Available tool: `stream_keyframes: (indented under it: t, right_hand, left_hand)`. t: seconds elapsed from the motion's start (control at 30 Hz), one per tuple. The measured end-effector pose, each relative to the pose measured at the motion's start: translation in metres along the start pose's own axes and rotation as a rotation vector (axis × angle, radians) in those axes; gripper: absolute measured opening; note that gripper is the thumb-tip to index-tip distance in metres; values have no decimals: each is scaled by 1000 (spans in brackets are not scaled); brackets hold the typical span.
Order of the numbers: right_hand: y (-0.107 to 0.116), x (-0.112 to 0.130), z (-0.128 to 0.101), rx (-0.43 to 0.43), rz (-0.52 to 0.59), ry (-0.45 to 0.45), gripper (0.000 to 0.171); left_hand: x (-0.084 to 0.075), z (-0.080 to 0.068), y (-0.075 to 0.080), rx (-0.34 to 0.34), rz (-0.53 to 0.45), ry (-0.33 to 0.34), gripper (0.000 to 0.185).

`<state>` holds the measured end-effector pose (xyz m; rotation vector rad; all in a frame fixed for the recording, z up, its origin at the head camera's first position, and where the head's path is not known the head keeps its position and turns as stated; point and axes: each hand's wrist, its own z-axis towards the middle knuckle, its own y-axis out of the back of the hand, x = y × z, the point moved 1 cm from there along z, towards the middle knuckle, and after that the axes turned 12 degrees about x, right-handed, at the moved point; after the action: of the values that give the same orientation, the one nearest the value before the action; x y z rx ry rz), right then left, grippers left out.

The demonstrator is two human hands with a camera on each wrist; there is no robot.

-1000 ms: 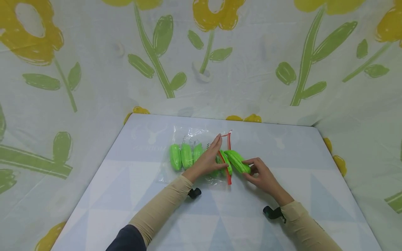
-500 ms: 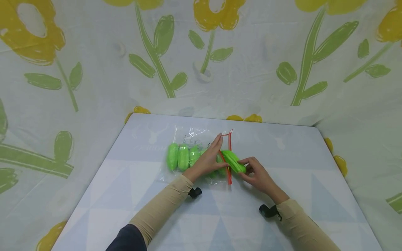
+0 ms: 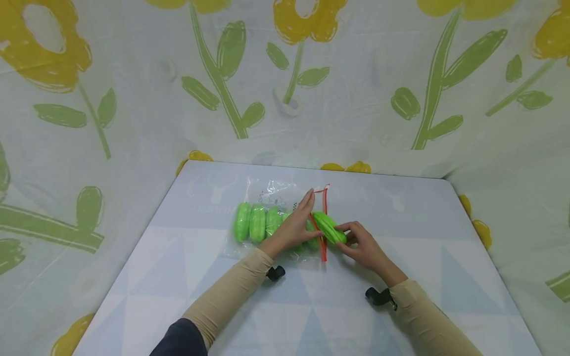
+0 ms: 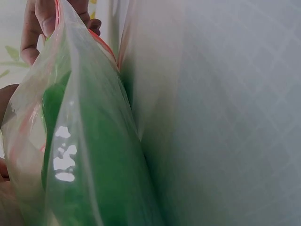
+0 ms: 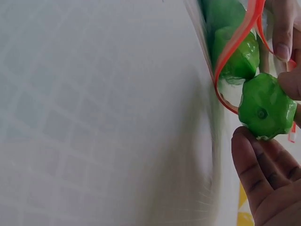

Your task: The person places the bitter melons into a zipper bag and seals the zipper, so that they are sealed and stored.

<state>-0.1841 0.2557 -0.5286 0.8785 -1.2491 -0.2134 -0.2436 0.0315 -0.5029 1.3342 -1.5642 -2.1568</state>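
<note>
A clear zip bag (image 3: 271, 195) with a red zip strip (image 3: 324, 225) lies on the table, with several green ridged toy vegetables (image 3: 251, 223) lined up inside. My left hand (image 3: 307, 210) pinches the upper lip of the bag's mouth and holds it up; the left wrist view shows its fingers (image 4: 44, 16) on the red edge of the bag (image 4: 84, 141). My right hand (image 3: 352, 237) grips one more green vegetable (image 3: 329, 227) at the mouth, its front end past the red strip. In the right wrist view my fingers (image 5: 256, 169) hold its round end (image 5: 263, 110).
The table (image 3: 401, 207) has a pale blue and white triangle pattern and ends at cloth walls printed with yellow flowers (image 3: 307, 20) on the back and both sides. Black wrist-camera mounts (image 3: 378, 295) sit under my sleeves.
My right hand has moved left with the green vegetable, from just outside the bag into its mouth. The vegetables inside have slid a little left. My left hand kept its hold.
</note>
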Motion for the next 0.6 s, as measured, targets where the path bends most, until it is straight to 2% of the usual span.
stream_keyframes:
  t: [0.4, 0.6]
  right_hand:
    - [3, -1, 6, -38, -80, 8, 43]
    - [6, -3, 13, -49, -74, 11, 43]
  left_hand:
    - [2, -1, -2, -1, -33, 4, 108]
    - [2, -2, -1, 7, -25, -12, 108]
